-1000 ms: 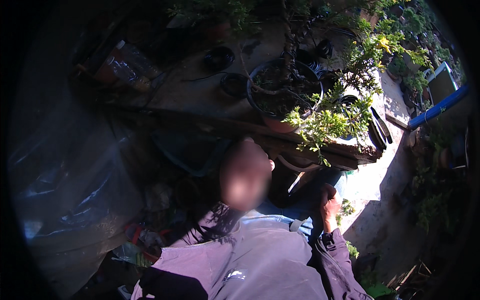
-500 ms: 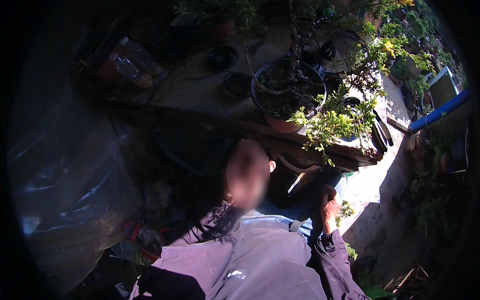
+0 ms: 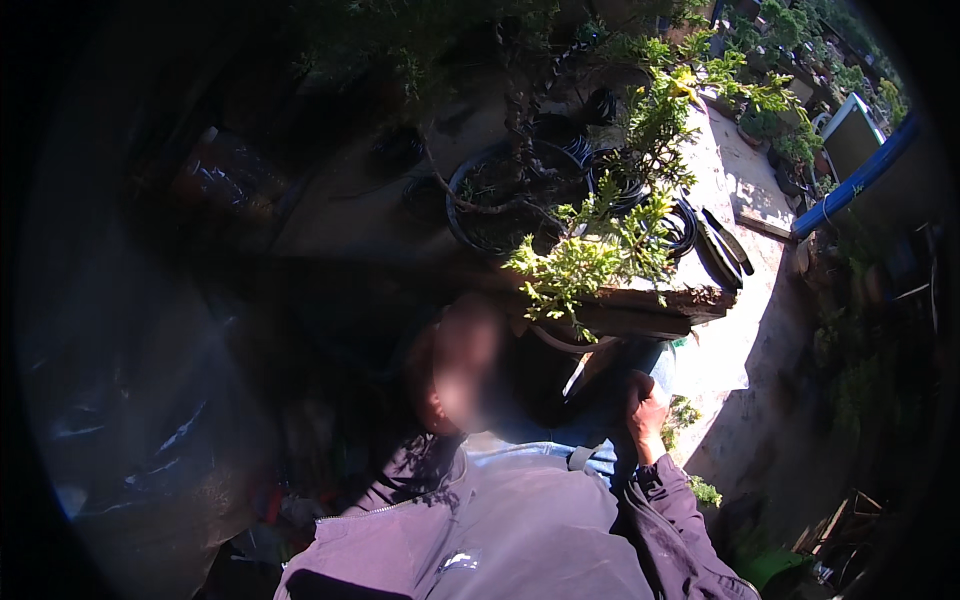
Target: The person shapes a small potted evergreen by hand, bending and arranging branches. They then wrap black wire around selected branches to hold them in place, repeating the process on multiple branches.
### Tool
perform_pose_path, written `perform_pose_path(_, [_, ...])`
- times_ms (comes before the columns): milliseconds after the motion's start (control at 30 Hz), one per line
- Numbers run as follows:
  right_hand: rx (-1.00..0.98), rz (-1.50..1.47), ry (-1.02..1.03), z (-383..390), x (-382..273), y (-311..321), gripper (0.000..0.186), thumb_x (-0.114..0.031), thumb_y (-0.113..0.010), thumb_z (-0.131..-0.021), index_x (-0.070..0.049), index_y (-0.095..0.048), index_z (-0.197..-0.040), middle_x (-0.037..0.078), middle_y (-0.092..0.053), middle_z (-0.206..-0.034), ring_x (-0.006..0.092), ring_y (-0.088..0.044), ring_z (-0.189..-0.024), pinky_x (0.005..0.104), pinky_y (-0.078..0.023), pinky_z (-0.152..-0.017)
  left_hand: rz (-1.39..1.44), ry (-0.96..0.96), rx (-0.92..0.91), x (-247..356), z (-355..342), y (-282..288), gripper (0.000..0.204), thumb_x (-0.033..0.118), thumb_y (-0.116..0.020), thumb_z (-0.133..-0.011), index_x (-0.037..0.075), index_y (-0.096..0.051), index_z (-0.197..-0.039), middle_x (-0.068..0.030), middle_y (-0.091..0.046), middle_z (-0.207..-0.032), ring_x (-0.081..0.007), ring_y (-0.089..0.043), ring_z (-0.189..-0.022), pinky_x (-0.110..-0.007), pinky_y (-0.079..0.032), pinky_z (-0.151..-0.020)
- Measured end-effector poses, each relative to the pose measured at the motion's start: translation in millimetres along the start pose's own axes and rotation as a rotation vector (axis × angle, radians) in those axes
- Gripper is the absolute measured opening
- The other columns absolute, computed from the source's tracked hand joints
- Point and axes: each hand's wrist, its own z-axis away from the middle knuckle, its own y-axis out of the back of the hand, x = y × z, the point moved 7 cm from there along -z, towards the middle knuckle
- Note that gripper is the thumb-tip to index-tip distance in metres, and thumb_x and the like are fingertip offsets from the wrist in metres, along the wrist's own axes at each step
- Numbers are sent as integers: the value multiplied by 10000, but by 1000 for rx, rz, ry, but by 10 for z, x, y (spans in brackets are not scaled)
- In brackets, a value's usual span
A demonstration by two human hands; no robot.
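My left hand is raised in front of my lap, just below the bench edge. A blur covers its fingers, so whether it holds anything is hidden. My right hand is closed beside my right leg, under the bench's front corner; anything inside it is hidden. Above the hands, a small conifer tree with a twisted trunk stands in a round pot on the bench. Its lit green foliage hangs over the front edge. Right of it lie coils of dark wire and a dark-handled hand tool.
The wooden bench edge runs across just above my hands. A plastic sheet hangs at the left. A blue pole juts in at the right, with more potted plants behind. A clear plastic bag catches sunlight near my right hand.
The view has turned, so the bench, tree and pot sit further left in it. My left hand appears lower and further left; my right hand stays closed beside my leg.
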Motion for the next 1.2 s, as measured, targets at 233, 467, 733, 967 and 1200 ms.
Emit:
perform_pose_path(233, [39, 15, 28, -18, -26, 18, 167, -104, -651, -917, -38, -731, -1047, 167, -740, -946, 301, -737, -860, 358, -568, -767, -1520, -828, -149, 321, -139, -1091, 386, 68, -666, -907, 29, -578, -1281, -134, -608, -1261, -238, -572, -1124, -389, -428, -1013])
perform_pose_path(467, [11, 0, 4, -10, 18, -3, 203, -123, -636, -927, -38, -721, -1090, 153, -748, -953, 264, -735, -880, 344, -563, -800, -1938, -1065, -472, 157, -349, -1487, 347, 154, -737, -832, 49, -631, -1145, -90, -674, -1167, -284, -591, -1101, -460, -415, -1015])
perform_pose_path(733, [15, -9, 16, -4, 27, -18, 175, -100, -667, -908, -41, -726, -1062, 154, -741, -945, 280, -732, -868, 345, -562, -789, -1726, -911, -418, -214, -432, -1452, 294, -67, -725, -809, -16, -660, -1092, -176, -627, -1208, -312, -636, -1071, -357, -524, -890])
perform_pose_path(967, [-6, -33, 4, -3, 39, -32, 166, -97, -662, -912, -39, -720, -1055, 153, -742, -935, 276, -732, -864, 351, -562, -791, -1793, -1003, -534, -325, -359, -1514, 307, -18, -760, -798, 0, -679, -1094, -194, -631, -1275, -289, -678, -1009, -367, -534, -864])
perform_pose_path(1200, [-22, -27, -12, -4, 65, -39, 194, -96, -629, -932, -20, -714, -1089, 134, -745, -961, 231, -719, -905, 329, -549, -820, -1826, -944, -507, -315, -329, -1537, 300, -26, -758, -786, 6, -679, -1074, -213, -610, -1302, -318, -634, -1125, -379, -520, -907])
